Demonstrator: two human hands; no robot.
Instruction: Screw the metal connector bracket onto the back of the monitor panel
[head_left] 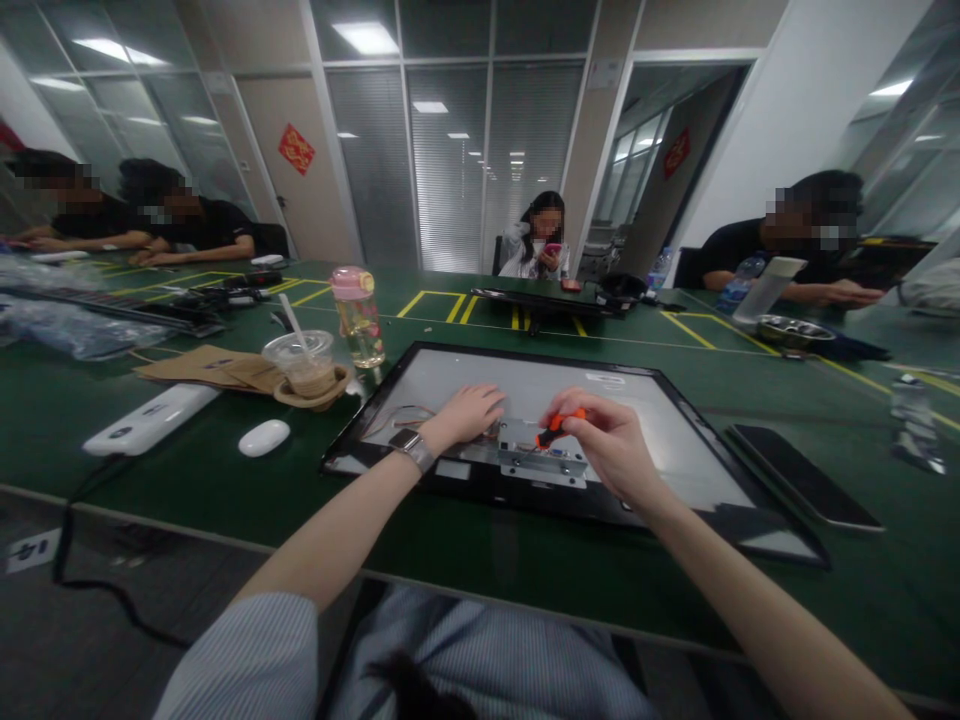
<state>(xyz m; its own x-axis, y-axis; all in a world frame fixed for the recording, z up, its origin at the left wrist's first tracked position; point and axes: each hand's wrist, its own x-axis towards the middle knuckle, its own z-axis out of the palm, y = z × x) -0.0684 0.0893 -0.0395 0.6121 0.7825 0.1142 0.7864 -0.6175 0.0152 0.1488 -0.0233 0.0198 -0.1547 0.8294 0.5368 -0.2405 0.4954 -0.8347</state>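
A flat display panel (705,490) with a black frame and pale grey back lies on the green table in front of me. Near its front edge sits a metal bracket (544,462) with connectors on it. My right hand (607,440) grips an orange and black screwdriver (553,430), its tip end pointing down at the bracket. The tip itself is too small to make out. My left hand (469,412) lies flat on the panel just left of the bracket, fingers stretched out. Thin wires (397,415) run across the panel beside my left wrist.
Left of the panel stand a pink-lidded bottle (360,320) and an iced drink cup (300,360) in a cardboard holder. A white mouse-like case (264,437) and white power strip (150,420) lie nearer. A black phone-like slab (802,475) lies right. Several people sit around the table.
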